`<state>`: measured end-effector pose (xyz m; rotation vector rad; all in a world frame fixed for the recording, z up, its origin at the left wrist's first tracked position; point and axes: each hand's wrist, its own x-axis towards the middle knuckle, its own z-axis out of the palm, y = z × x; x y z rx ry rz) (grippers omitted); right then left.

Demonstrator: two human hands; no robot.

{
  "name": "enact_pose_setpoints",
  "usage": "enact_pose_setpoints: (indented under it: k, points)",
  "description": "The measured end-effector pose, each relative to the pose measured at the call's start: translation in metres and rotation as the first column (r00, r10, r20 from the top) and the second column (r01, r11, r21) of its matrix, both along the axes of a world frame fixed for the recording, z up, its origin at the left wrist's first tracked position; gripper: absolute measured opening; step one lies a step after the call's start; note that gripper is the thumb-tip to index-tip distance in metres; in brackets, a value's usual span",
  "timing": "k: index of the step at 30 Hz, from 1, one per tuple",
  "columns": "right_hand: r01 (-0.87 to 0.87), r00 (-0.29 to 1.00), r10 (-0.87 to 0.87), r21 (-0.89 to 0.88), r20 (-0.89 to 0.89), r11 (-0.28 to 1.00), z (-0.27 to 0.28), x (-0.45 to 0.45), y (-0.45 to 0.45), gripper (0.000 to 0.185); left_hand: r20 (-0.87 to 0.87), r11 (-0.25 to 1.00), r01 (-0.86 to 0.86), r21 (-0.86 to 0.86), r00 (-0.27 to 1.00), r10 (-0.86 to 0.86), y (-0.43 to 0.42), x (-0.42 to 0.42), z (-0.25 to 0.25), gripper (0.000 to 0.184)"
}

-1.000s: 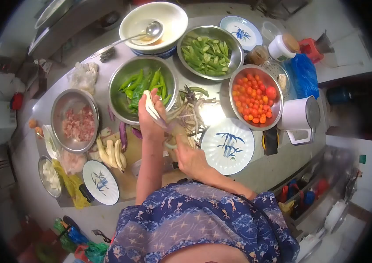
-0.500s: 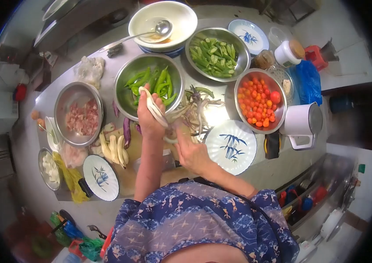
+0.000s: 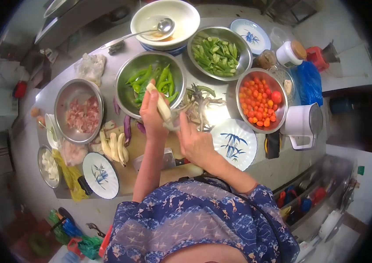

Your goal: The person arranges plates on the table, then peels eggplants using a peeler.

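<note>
My left hand [image 3: 153,116] is wrapped round a pale peeled eggplant [image 3: 163,106], which tilts up beside the bowl of green peppers [image 3: 165,83]. Close to its lower end, my right hand [image 3: 194,139] is closed on a light-coloured peeler [image 3: 171,126], seen only in part. Beyond my hands lies a pile of peelings [image 3: 199,105]. Several peeled eggplants [image 3: 115,148] rest on the cutting board [image 3: 140,144] to the left, near a purple unpeeled one [image 3: 127,130]. A cleaver [image 3: 164,160] lies on the board beneath my forearms.
Metal bowls hold chopped meat [image 3: 83,115], cut green pods [image 3: 216,56] and small tomatoes [image 3: 256,101]. A white bowl with a ladle [image 3: 165,26] stands at the back. Patterned plates [image 3: 235,144] [image 3: 101,175] and a white jug [image 3: 299,120] are also on the table.
The eggplant in my left hand has turned and now shows its pale side more fully. My right hand has shifted slightly, and the view has moved a little.
</note>
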<state>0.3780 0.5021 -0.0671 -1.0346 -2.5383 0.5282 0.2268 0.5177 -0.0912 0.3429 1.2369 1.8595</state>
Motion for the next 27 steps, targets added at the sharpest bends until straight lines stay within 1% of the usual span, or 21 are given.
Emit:
enact_pose_setpoints:
  k: [2, 3, 5, 6, 7, 9, 10, 12, 14, 16, 17, 18, 19, 20, 21, 22, 23, 24, 25, 26, 27]
  points:
    - [0.021, 0.998, -0.020, 0.015, -0.056, 1.000, -0.020, 0.004, -0.018, 0.064, 0.408, 0.993, -0.073, 0.090, 0.912, 0.030, 0.001, -0.012, -0.003, 0.043]
    - [-0.011, 0.998, 0.011, -0.007, -0.066, 1.000, -0.033, 0.008, -0.027, 0.064, 0.409, 0.993, -0.076, 0.091, 0.912, 0.033, 0.002, -0.018, -0.010, 0.043]
    - [-0.039, 0.996, 0.037, -0.031, -0.076, 0.999, -0.047, 0.015, -0.036, 0.064, 0.558, 0.902, 0.009, 0.433, 0.783, -0.275, 0.002, -0.031, -0.034, 0.041]
    - [-0.024, 0.994, 0.019, -0.044, -0.109, 0.999, -0.048, 0.018, -0.035, 0.064, 0.583, 0.880, 0.037, 0.474, 0.736, -0.345, 0.003, -0.032, -0.035, 0.041]
    - [-0.008, 0.990, -0.001, -0.060, -0.142, 0.998, -0.048, 0.019, -0.035, 0.064, 0.583, 0.880, 0.037, 0.473, 0.736, -0.345, 0.002, -0.032, -0.036, 0.041]
    - [-0.014, 0.988, 0.003, -0.070, -0.151, 0.997, -0.036, 0.019, -0.024, 0.063, 0.570, 0.965, 0.091, 0.245, 0.792, -0.219, -0.003, -0.023, -0.034, 0.039]
    - [-0.027, 0.987, 0.015, -0.070, -0.162, 0.997, -0.027, 0.019, -0.014, 0.062, 0.571, 0.964, 0.102, 0.247, 0.788, -0.230, -0.003, -0.018, -0.035, 0.039]
    - [-0.031, 0.985, 0.022, -0.047, -0.171, 0.998, -0.018, 0.013, -0.004, 0.062, 0.409, 0.969, 0.189, 0.158, 0.881, -0.239, -0.002, -0.012, -0.033, 0.035]
    - [-0.050, 0.982, 0.043, -0.029, -0.183, 0.998, -0.018, 0.010, -0.008, 0.062, 0.430, 0.961, 0.192, 0.198, 0.864, -0.262, -0.001, -0.013, -0.031, 0.034]
    - [-0.053, 0.999, 0.052, -0.096, -0.012, 0.994, -0.027, 0.012, -0.024, 0.064, 0.446, 0.953, 0.179, 0.244, 0.852, -0.274, 0.001, -0.019, -0.031, 0.034]
    - [-0.061, 0.998, 0.060, -0.095, -0.014, 0.994, -0.036, 0.016, -0.033, 0.064, 0.481, 0.941, 0.124, 0.315, 0.834, -0.271, 0.003, -0.025, -0.034, 0.034]
    - [-0.083, 0.996, 0.076, -0.176, -0.046, 0.981, -0.049, 0.023, -0.042, 0.064, 0.514, 0.921, 0.068, 0.383, 0.813, -0.274, 0.003, -0.029, -0.035, 0.033]
    - [-0.115, 0.992, 0.098, -0.247, -0.082, 0.962, -0.051, 0.025, -0.040, 0.064, 0.508, 0.918, 0.059, 0.392, 0.818, -0.269, 0.005, -0.031, -0.032, 0.033]
    - [-0.132, 0.990, 0.114, -0.242, -0.085, 0.961, -0.054, 0.026, -0.034, 0.064, 0.535, 0.955, 0.024, 0.295, 0.824, -0.186, 0.004, -0.033, -0.030, 0.035]
    - [-0.060, 0.992, 0.037, -0.192, -0.120, 0.979, -0.052, 0.025, -0.029, 0.062, 0.557, 0.983, -0.007, 0.185, 0.825, -0.098, -0.002, -0.033, -0.029, 0.036]
    - [0.025, 0.987, -0.048, -0.146, -0.156, 0.989, -0.048, 0.025, -0.023, 0.060, 0.557, 0.984, -0.008, 0.178, 0.826, -0.094, -0.007, -0.033, -0.027, 0.036]
    - [0.028, 0.987, -0.051, -0.147, -0.154, 0.989, -0.041, 0.025, -0.015, 0.060, 0.612, 0.985, 0.011, 0.172, 0.782, -0.116, -0.009, -0.033, -0.025, 0.038]
    - [0.037, 0.995, -0.054, -0.190, -0.085, 0.981, -0.032, 0.025, -0.004, 0.055, 0.665, 0.985, 0.029, 0.172, 0.734, -0.138, -0.010, -0.032, -0.024, 0.041]
    - [0.047, 0.999, -0.052, -0.233, -0.016, 0.971, -0.025, 0.022, 0.006, 0.052, 0.664, 0.984, 0.029, 0.175, 0.734, -0.140, -0.013, -0.031, -0.030, 0.041]
    - [0.031, 0.992, -0.049, -0.153, -0.116, 0.988, -0.022, 0.019, 0.012, 0.045, 0.675, 0.951, 0.080, 0.297, 0.687, -0.268, -0.016, -0.032, -0.043, 0.043]
    - [0.029, 0.992, -0.047, -0.153, -0.117, 0.988, -0.019, 0.014, 0.018, 0.045, 0.668, 0.902, 0.122, 0.415, 0.633, -0.393, -0.019, -0.031, -0.046, 0.046]
